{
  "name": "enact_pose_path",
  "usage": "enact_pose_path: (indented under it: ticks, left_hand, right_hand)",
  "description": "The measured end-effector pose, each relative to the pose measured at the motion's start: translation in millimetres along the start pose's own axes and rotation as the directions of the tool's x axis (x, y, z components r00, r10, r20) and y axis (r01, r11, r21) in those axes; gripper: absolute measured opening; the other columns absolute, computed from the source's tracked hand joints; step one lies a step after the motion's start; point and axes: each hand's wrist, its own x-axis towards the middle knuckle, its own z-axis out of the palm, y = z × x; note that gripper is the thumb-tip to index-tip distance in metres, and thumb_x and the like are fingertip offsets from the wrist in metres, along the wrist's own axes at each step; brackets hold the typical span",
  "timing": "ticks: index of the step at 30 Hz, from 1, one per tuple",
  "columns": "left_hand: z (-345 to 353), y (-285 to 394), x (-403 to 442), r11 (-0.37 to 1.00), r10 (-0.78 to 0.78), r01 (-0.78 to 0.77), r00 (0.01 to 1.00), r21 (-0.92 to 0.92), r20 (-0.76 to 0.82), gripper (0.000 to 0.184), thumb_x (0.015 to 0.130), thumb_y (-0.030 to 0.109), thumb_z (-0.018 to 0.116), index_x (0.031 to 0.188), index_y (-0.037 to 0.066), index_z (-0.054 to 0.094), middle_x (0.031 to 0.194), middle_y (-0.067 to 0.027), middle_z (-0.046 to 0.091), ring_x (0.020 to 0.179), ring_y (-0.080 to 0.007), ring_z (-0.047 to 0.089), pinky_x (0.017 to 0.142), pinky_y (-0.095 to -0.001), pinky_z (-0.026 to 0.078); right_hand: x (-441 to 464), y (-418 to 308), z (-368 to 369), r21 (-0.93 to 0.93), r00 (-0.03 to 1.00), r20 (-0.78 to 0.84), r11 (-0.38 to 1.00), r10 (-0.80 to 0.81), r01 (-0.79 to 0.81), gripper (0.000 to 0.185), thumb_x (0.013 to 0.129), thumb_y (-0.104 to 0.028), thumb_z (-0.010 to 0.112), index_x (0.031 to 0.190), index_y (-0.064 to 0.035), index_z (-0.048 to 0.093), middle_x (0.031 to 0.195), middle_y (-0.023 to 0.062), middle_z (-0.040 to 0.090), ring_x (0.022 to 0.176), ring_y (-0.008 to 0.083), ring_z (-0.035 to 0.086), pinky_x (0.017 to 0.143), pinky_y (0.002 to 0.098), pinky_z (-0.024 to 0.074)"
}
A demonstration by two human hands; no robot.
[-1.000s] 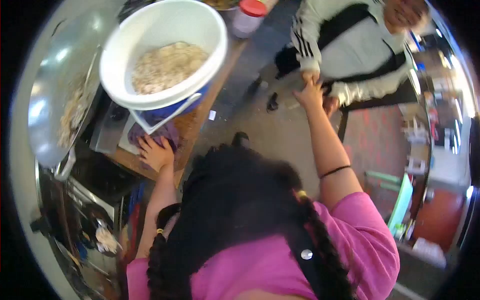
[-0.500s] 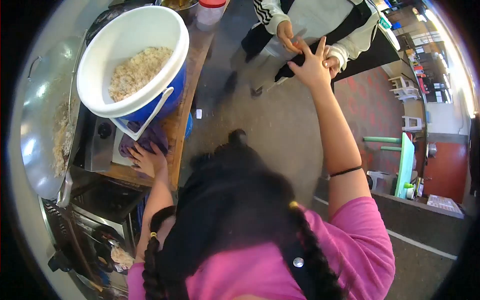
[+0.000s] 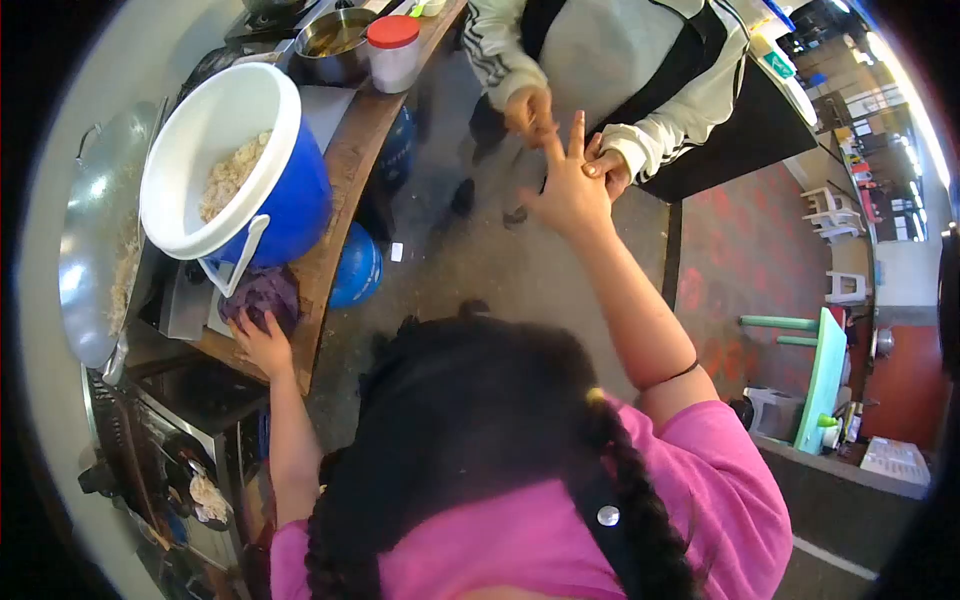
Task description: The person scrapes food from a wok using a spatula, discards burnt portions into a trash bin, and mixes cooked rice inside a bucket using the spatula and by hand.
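My left hand (image 3: 262, 345) lies on a bunched purple cloth (image 3: 265, 296) at the table's edge, fingers spread over it. Just beyond the cloth stands a blue bucket (image 3: 305, 185) with a white inside, tilted in view and holding cooked rice (image 3: 232, 180). Its white handle (image 3: 240, 258) hangs down near the cloth. On the other side, my right hand (image 3: 577, 200) is stretched out with fingers apart, holding nothing. A person in front touches it with both hands: one hand (image 3: 610, 170) grips its side, the other (image 3: 530, 115) is blurred at the fingers.
A large metal wok (image 3: 85, 255) with food bits stands at far left. Beyond the bucket, on the wooden table (image 3: 345, 170), are a red-lidded jar (image 3: 393, 55) and a metal pot (image 3: 335, 45). Beneath is a blue gas cylinder (image 3: 357, 268). White stools and a green table (image 3: 822, 380) stand at right.
The view has shifted, so the bucket sits further left and more of the table shows. My right hand remains in the person's hands; their other hand has moved at my fingers.
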Motion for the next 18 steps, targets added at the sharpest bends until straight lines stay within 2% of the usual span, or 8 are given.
enact_pose_path:
  ticks: [3,4,7,8,10,13,17,18]
  left_hand:
    - [-7,6,-29,1.0,0.029,-0.027,0.991,0.016,-0.131,0.06,0.098,0.049,0.053,0.145,0.013,0.045,0.159,-0.0208,0.027,0.147,-0.0399,0.027,0.113,-0.0717,0.014]
    - [-7,9,-40,0.999,0.023,-0.02,0.99,0.025,-0.137,0.06,0.098,0.049,0.053,0.145,0.013,0.045,0.159,-0.0208,0.027,0.147,-0.0399,0.027,0.113,-0.0717,0.014]
    - [-12,28,-74,0.998,-0.018,0.026,0.986,0.05,-0.168,0.058,0.097,0.048,0.055,0.143,0.012,0.049,0.159,-0.0214,0.026,0.147,-0.0408,0.027,0.113,-0.0721,0.014]
    - [-17,41,-87,0.999,-0.022,0.027,0.99,0.035,-0.139,0.058,0.097,0.047,0.056,0.142,0.012,0.049,0.159,-0.0217,0.026,0.147,-0.0413,0.027,0.113,-0.0722,0.014]
    - [-17,50,-107,1.0,0.003,0.0,0.992,0.021,-0.125,0.057,0.095,0.045,0.06,0.141,0.011,0.05,0.159,-0.0222,0.025,0.147,-0.0419,0.025,0.113,-0.073,0.012]
    - [-24,60,-130,0.996,-0.004,0.01,0.998,0.09,-0.066,0.056,0.095,0.043,0.061,0.139,0.01,0.052,0.16,-0.0218,0.024,0.148,-0.042,0.024,0.113,-0.073,0.012]
    - [-25,58,-147,0.996,-0.057,0.062,0.996,0.064,-0.074,0.054,0.094,0.042,0.062,0.137,0.011,0.054,0.161,-0.0212,0.022,0.148,-0.0416,0.023,0.113,-0.0727,0.013]
    - [-25,57,-148,0.994,-0.075,0.081,0.994,0.073,-0.078,0.054,0.094,0.042,0.062,0.137,0.011,0.054,0.161,-0.0212,0.022,0.148,-0.0416,0.023,0.113,-0.0727,0.013]
  right_hand:
    - [4,19,1,0.028,0.994,0.052,0.995,-0.094,0.093,0.103,0.072,-0.04,0.079,0.157,-0.0181,0.025,0.164,0.0245,0.004,0.143,0.0602,0.019,0.113,0.057,0.0355]
    - [4,23,-3,0.293,0.992,0.107,0.956,-0.065,0.031,0.118,0.069,-0.035,0.085,0.16,-0.0176,0.011,0.164,0.026,0.009,0.139,0.0605,0.026,0.112,0.0575,0.0343]
    - [-2,25,-11,0.056,0.994,0.01,0.993,-0.108,0.107,0.118,0.071,-0.035,0.084,0.16,-0.0161,0.009,0.162,0.0272,0.012,0.138,0.0612,0.028,0.112,0.0576,0.0347]
    - [0,29,-11,0.066,0.993,0.01,0.991,-0.12,0.119,0.118,0.071,-0.035,0.084,0.16,-0.0161,0.009,0.162,0.0272,0.012,0.138,0.0612,0.028,0.112,0.0576,0.0347]
    - [3,39,-10,0.298,0.99,-0.117,0.948,-0.076,0.108,0.093,0.073,-0.044,0.082,0.151,-0.0155,0.039,0.164,0.0248,0.007,0.139,0.0634,0.025,0.109,0.0594,0.0387]
    - [-2,41,-21,0.128,0.989,-0.059,0.982,-0.134,0.141,0.092,0.072,-0.043,0.084,0.148,-0.016,0.041,0.163,0.0258,0.009,0.138,0.0639,0.026,0.108,0.0603,0.0397]
    - [10,61,-3,0.274,0.976,0.066,0.945,-0.206,0.181,0.099,0.072,-0.043,0.084,0.154,-0.0206,0.034,0.163,0.0266,0.01,0.137,0.0639,0.027,0.108,0.0555,0.0413]
    - [8,58,-6,0.307,0.986,0.079,0.945,-0.148,0.117,0.103,0.072,-0.042,0.084,0.156,-0.0219,0.028,0.164,0.0265,0.009,0.137,0.0634,0.028,0.109,0.0533,0.0409]
